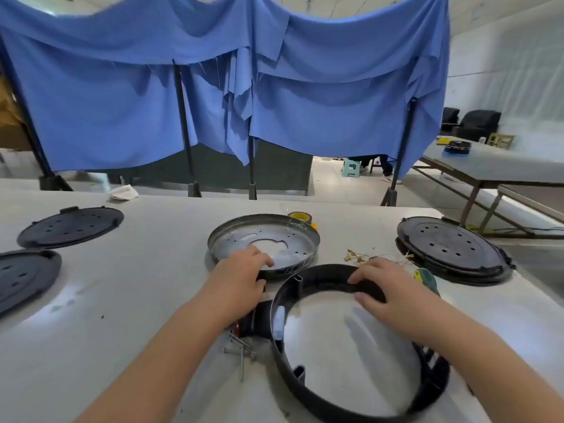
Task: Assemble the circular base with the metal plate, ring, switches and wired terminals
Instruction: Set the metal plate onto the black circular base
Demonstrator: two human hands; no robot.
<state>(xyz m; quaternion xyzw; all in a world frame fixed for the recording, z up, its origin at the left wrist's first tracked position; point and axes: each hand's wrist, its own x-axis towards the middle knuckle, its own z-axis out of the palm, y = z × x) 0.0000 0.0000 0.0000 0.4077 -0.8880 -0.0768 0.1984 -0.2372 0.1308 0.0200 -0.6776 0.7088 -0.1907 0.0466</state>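
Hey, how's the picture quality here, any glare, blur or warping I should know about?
Head view: wide-angle warping bows the blue curtain and the table edge; soft glare patches sit on the tabletop inside the black ring; the left hand on the metal plate and the right hand on the ring look slightly soft; the far background is hazy.

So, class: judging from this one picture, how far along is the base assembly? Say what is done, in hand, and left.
Done: little; the parts lie apart on the table. In hand: the left hand grips the near rim of the metal plate, and the right hand holds the far rim of the black ring, fingers over it. Left: joining plate and ring, then the loose screws and wired terminals.
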